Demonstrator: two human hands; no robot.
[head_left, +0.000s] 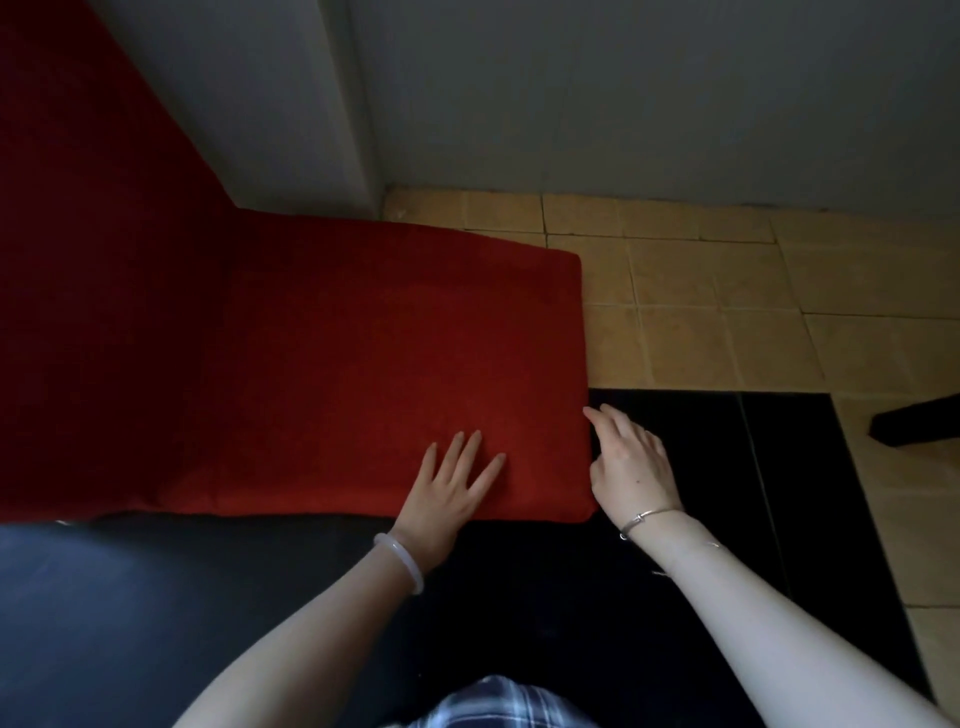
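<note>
fingers (467, 452) on red cushion (389, 353), tiled floor (727, 291)

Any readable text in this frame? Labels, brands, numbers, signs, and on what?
None readable. The red cushion under the left hand and beside the right hand is plain fabric. The bangle, the thin bracelet, the floor tiles and the plaid cloth carry no lettering.

Forearms bare. Left hand (447, 488): pale translucent bangle (400, 562) at wrist, lower centre. Right hand (631, 462): thin silver bracelet (649, 517). Blue-white plaid garment (498, 701), bottom edge.
</note>
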